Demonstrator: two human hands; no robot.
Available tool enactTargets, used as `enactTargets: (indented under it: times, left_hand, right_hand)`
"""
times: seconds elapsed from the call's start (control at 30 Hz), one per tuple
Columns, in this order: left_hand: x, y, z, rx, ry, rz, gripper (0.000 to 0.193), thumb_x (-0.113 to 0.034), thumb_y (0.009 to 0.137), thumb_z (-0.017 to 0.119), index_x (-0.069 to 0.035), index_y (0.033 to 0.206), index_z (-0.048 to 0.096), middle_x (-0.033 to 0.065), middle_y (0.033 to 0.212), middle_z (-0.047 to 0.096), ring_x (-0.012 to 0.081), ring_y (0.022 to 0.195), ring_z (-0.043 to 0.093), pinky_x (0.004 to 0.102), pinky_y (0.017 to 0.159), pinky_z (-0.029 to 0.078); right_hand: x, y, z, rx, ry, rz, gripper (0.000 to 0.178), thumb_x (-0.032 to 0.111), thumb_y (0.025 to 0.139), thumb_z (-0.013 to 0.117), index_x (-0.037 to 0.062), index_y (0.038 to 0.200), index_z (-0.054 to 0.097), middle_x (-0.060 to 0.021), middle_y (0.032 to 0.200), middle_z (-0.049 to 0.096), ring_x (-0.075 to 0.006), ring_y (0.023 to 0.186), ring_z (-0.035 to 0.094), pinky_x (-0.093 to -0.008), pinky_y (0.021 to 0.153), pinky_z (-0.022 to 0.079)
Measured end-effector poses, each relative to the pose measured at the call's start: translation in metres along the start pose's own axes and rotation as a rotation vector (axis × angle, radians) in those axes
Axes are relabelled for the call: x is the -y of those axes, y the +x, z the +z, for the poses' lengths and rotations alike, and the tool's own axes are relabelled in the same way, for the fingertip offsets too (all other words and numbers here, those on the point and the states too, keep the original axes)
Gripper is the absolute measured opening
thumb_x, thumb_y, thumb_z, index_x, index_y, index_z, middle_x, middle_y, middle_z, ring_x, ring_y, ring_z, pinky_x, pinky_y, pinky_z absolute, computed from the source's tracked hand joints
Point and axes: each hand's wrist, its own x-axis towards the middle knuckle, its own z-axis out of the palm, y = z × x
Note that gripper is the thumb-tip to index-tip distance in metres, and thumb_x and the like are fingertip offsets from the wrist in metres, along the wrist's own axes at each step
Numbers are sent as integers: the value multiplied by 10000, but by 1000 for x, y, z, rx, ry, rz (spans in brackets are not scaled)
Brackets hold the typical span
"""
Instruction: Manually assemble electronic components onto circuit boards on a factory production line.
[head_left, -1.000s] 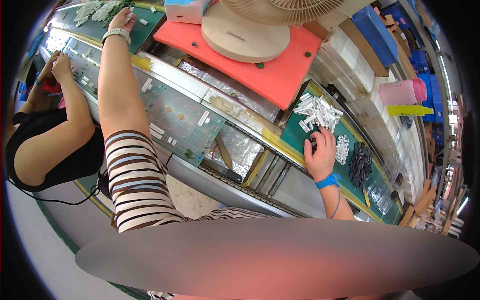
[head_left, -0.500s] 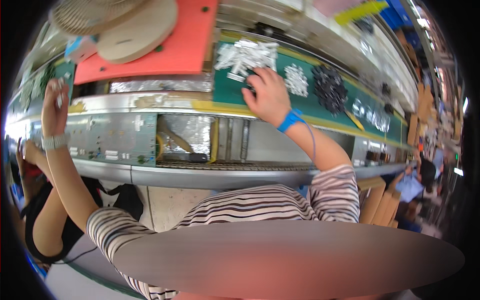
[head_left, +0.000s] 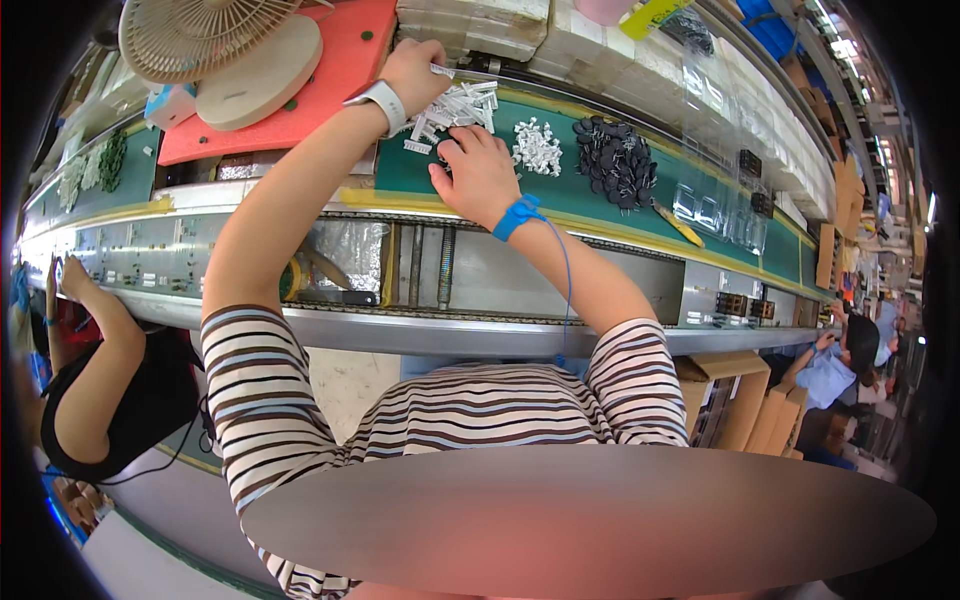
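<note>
My left hand [head_left: 415, 76], with a pale watch on its wrist, is closed at the far side of a pile of white slotted plastic connectors [head_left: 462, 108]. A white connector [head_left: 441, 70] shows at its fingertips. On the near side of the same pile rests my right hand [head_left: 480, 178], thumb and fingers apart, the fingertips touching the pieces. A blue wrist strap [head_left: 520, 216] with a cord circles the right wrist. Beside that hand lie a heap of small white parts [head_left: 538, 147] and a heap of black disc-shaped parts with leads [head_left: 614, 162].
A beige fan [head_left: 262, 85] stands on a red foam board [head_left: 345, 75] to the left. A yellow-handled tool [head_left: 682, 227] lies on the green mat [head_left: 590, 207]. Circuit boards [head_left: 140, 245] sit on the conveyor. Another person's hand [head_left: 73, 278] is at the far left.
My left hand has swung from the far left, where it held white pieces, over to the connector pile. My right hand stays at the pile's near edge.
</note>
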Motion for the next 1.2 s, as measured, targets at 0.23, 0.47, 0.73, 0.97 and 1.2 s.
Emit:
enactTargets:
  times: [0.23, 0.47, 0.73, 0.97, 1.2]
  left_hand:
    - [-10, -17, 7, 9, 34, -5, 274, -175, 673, 621, -76, 925, 582, 153, 1029, 530, 347, 943, 542, 394, 843, 448]
    - [-19, -42, -28, -50, 172, 215, 382, -226, 699, 620, -92, 1055, 589, 176, 1232, 478, 333, 1081, 490, 381, 934, 408]
    - [117, -107, -214, -601, 212, -278, 205, -196, 782, 610, -69, 939, 644, 97, 854, 655, 206, 742, 632, 295, 701, 494]
    - [289, -130, -286, -377, 726, -943, 354, -363, 774, 528, -106, 988, 647, 164, 1038, 609, 322, 989, 568, 395, 857, 450]
    - [366, -115, -302, 9, 796, -1081, 348, -340, 756, 562, -113, 1000, 661, 153, 1074, 606, 320, 1013, 571, 388, 879, 448]
  right_hand:
    - [-1, 5, 1, -8, -20, 5, 213, 238, 726, 635, 65, 840, 588, -117, 1018, 562, -292, 1009, 502, -430, 810, 421]
    - [-2, 6, 4, -17, -7, -26, 202, 226, 725, 636, 64, 835, 584, -135, 1005, 560, -327, 956, 517, -438, 770, 435]
    - [4, 5, -1, 59, -47, -19, 215, 232, 752, 604, 61, 876, 562, -137, 1060, 543, -332, 1024, 479, -450, 820, 401]
    - [3, 8, -3, 93, -59, 20, 210, 209, 741, 608, 50, 868, 556, -148, 1070, 536, -340, 1041, 471, -445, 833, 395]
    - [9, 11, -7, 113, -70, 11, 205, 187, 725, 619, 48, 856, 543, -152, 1071, 526, -342, 1037, 468, -435, 823, 395]
